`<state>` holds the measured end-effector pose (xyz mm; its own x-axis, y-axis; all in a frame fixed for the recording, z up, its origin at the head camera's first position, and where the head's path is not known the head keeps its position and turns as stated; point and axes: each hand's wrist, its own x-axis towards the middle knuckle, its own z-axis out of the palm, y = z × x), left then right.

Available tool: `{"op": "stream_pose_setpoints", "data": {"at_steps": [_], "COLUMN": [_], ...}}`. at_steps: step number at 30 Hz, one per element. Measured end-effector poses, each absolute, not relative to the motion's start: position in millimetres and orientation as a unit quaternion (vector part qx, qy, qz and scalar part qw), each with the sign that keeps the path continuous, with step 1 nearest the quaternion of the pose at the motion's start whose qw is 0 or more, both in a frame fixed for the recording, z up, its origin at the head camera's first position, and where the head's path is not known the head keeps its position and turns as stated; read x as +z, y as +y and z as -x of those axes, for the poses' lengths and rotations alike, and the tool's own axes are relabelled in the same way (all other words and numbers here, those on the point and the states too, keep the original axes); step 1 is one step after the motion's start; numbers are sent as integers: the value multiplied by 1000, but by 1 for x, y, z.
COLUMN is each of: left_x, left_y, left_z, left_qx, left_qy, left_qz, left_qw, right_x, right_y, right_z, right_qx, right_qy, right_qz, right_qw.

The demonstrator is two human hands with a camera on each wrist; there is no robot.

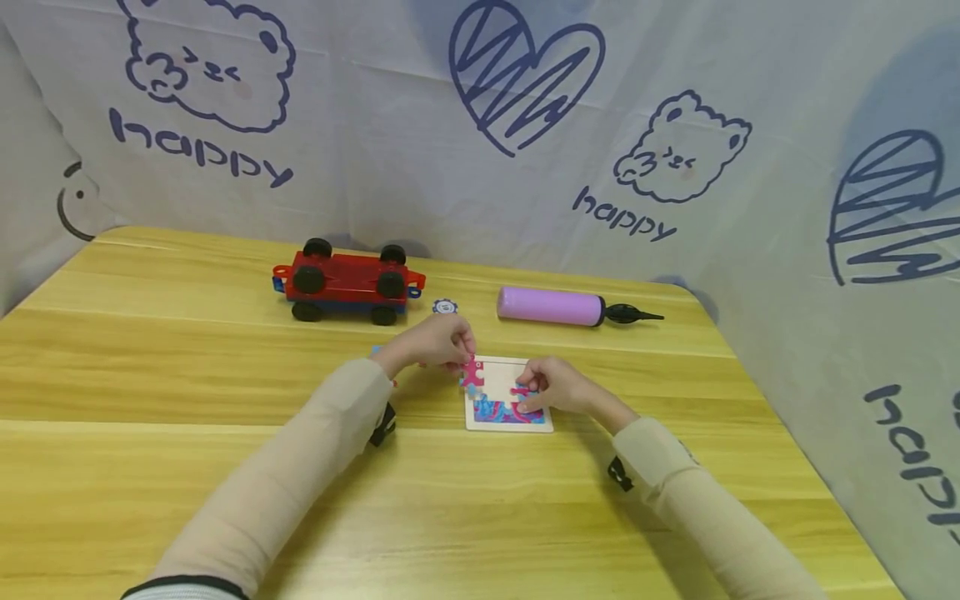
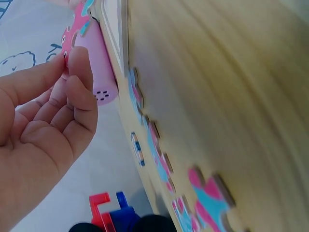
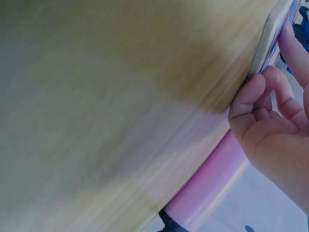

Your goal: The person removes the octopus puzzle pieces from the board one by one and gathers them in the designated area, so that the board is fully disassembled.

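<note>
Mid-table, the left hand [image 1: 438,342] pinches a pink puzzle piece [image 1: 472,372] at the left edge of the white puzzle board [image 1: 501,379], fingers curled tight round it. Right hand [image 1: 558,387] rests on the board's right side, fingertips bent onto a pink piece [image 1: 519,390] there. Behind them lie the red toy car [image 1: 347,283] and pink pump [image 1: 551,305], well apart

A pink puzzle piece [image 1: 472,372], a pink-and-blue swirled puzzle board [image 1: 508,412], a red toy car [image 1: 347,282] and a lilac pump [image 1: 550,305].
</note>
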<state>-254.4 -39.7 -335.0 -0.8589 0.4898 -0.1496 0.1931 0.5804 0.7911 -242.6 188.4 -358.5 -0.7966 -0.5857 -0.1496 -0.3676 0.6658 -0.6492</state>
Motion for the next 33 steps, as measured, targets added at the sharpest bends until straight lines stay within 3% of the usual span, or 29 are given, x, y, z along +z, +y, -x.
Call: {"op": "stream_pose_setpoints", "data": {"at_steps": [33], "left_x": [-338], "left_y": [-101], "left_z": [250], "left_qx": [407], "left_qy": [872], "left_qz": [-191], "left_qw": [195], "right_x": [-362], "right_y": [191], "right_z": [245], "right_qx": [-298], "right_qy": [895], "right_qz": [290], "right_qw": [163]}}
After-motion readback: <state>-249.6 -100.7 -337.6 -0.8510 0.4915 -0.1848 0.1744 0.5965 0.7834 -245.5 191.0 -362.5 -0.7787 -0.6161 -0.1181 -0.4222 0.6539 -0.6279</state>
